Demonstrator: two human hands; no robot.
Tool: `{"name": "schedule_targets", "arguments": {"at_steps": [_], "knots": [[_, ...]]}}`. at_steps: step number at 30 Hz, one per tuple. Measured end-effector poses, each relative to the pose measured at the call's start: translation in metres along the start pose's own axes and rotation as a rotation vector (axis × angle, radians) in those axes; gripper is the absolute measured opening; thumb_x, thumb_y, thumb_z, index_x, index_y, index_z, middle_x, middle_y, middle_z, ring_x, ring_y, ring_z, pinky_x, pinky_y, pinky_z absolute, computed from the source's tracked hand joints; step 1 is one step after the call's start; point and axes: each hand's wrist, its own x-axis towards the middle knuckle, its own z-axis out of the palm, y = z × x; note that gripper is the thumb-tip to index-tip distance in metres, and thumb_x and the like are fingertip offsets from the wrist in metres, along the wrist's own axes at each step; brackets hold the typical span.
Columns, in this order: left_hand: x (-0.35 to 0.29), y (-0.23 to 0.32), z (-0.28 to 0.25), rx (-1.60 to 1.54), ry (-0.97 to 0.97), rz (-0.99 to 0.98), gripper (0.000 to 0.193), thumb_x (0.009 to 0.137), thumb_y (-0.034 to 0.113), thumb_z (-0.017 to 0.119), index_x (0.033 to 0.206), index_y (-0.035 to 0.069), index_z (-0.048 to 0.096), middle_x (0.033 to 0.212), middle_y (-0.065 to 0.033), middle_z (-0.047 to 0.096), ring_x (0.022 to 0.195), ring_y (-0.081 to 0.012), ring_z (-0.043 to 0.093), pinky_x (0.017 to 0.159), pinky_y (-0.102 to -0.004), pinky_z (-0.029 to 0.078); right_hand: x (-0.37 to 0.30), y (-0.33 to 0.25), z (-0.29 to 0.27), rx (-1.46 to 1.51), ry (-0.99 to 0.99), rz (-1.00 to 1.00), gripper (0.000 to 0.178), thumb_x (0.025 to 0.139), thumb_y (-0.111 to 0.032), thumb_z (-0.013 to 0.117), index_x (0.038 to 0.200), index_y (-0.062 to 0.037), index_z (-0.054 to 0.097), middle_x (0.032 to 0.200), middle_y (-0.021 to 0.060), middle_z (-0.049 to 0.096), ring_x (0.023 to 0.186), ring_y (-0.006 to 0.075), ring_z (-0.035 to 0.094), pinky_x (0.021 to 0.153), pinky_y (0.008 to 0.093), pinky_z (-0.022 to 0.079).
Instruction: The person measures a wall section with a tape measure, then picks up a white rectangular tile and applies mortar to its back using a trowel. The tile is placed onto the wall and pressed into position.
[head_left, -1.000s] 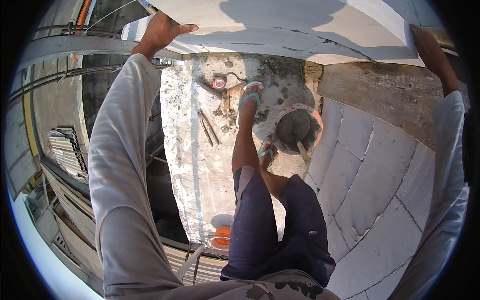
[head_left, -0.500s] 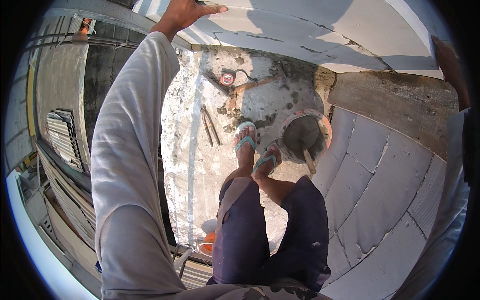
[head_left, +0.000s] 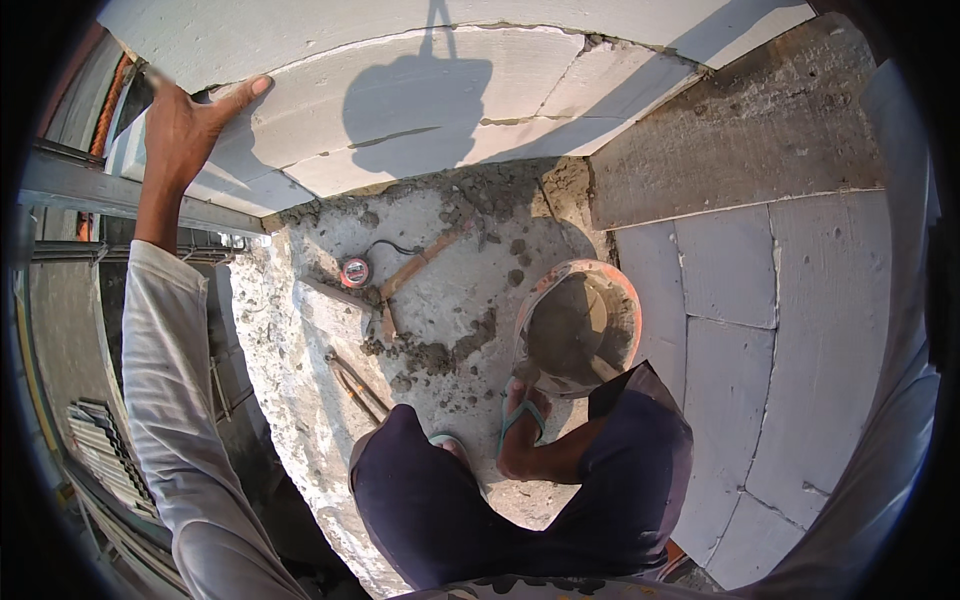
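My left hand (head_left: 190,125) grips the left end of the white block wall (head_left: 390,95), near the joint under its upper course. Its thumb stretches along the front face, while the other fingers are mostly hidden round the edge. Along the right rim runs my right sleeve (head_left: 895,300); the hand beyond it is lost in the dark upper corner. By my right foot (head_left: 520,420) stands a round bucket (head_left: 637,315) of grey mortar, partly covered by my knee.
On the rough floor lie a red tape measure (head_left: 354,271), a brown wooden-looking tool (head_left: 415,266) and pincers (head_left: 357,388), among mortar crumbs. A weathered board (head_left: 740,130) tops the right block wall (head_left: 725,270). Left, the floor edge drops past a metal rail (head_left: 130,190).
My view has shifted toward the front wall, and my knees are bent further, covering more of the floor. My left hand has moved lower along the wall end. The tools appear to lie unmoved.
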Motion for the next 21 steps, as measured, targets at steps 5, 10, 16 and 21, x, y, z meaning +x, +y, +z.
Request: {"name": "schedule_targets", "arguments": {"at_steps": [5, 10, 16, 21], "knots": [[0.003, 0.006, -0.001, 0.004, -0.025, -0.014, 0.102, 0.065, 0.076, 0.081, 0.110, -0.014, 0.065, 0.091, -0.0281, 0.068, 0.076, -0.0368, 0.073, 0.073, -0.0453, 0.061, -0.002, -0.032, -0.011, -0.010, -0.035, 0.116, 0.007, 0.082, -0.011, 0.061, 0.085, -0.0050, 0.064, 0.099, 0.0124, 0.064, 0.092, 0.0291, 0.064, 0.081, 0.0403, 0.053], [0.003, 0.011, -0.015, -0.115, -0.197, -0.142, 0.093, 0.070, 0.070, 0.083, 0.111, -0.012, 0.062, 0.099, -0.0292, 0.066, 0.091, -0.0377, 0.071, 0.082, -0.0476, 0.058, 0.002, -0.039, -0.014, -0.047, -0.048, 0.213, 0.008, 0.086, -0.011, 0.060, 0.086, -0.0038, 0.064, 0.100, 0.0107, 0.065, 0.090, 0.0265, 0.065, 0.081, 0.0382, 0.053], [-0.070, 0.090, -0.047, 0.097, 0.381, 0.071, 0.069, 0.074, 0.037, 0.092, 0.122, 0.001, 0.058, 0.121, -0.0214, 0.059, 0.117, -0.0356, 0.055, 0.100, -0.0501, 0.042, -0.014, -0.010, 0.024, -0.505, -0.156, 0.300, 0.011, 0.090, -0.012, 0.058, 0.087, -0.0025, 0.062, 0.101, 0.0086, 0.066, 0.089, 0.0234, 0.066, 0.081, 0.0358, 0.053], [-0.013, 0.172, -0.127, 0.108, 0.411, 0.529, 0.049, 0.069, 0.014, 0.090, 0.112, 0.009, 0.066, 0.114, -0.0096, 0.066, 0.113, -0.0317, 0.059, 0.102, -0.0440, 0.042, 0.011, -0.039, 0.001, 0.685, 0.320, 0.949, 0.028, 0.096, -0.013, 0.058, 0.119, -0.0010, 0.070, 0.110, 0.0201, 0.073, 0.098, 0.0381, 0.071, 0.092, 0.0424, 0.054]]}}
